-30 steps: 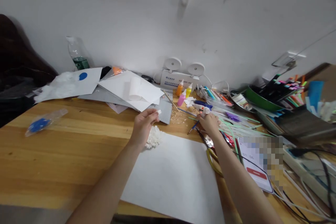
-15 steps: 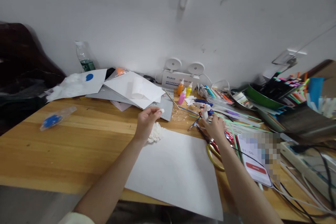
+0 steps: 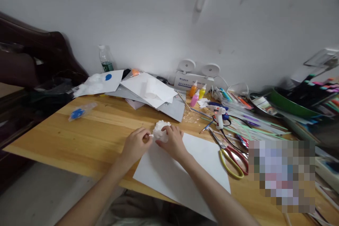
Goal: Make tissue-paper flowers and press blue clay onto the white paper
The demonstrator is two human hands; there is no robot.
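A lumpy white ball of small white pieces (image 3: 160, 129) rests at the far left corner of a white sheet of paper (image 3: 185, 169) on the wooden table (image 3: 92, 130). My right hand (image 3: 172, 141) curls around the ball's right side and grips it. My left hand (image 3: 136, 144) pinches a small white piece (image 3: 151, 135) and presses it against the ball's left side. A white glue gun (image 3: 219, 117) stands upright to the right, away from both hands.
Yellow-handled scissors (image 3: 230, 157) lie right of the sheet. Loose papers (image 3: 148, 90), small paint bottles (image 3: 197, 93), pens and straws (image 3: 246, 120) crowd the back. A blue object in a plastic bag (image 3: 79, 112) lies far left. A water bottle (image 3: 105, 60) stands by the wall.
My right hand left the glue gun standing by the pens and came left onto the white ball. My left hand brought its small white piece down to the ball.
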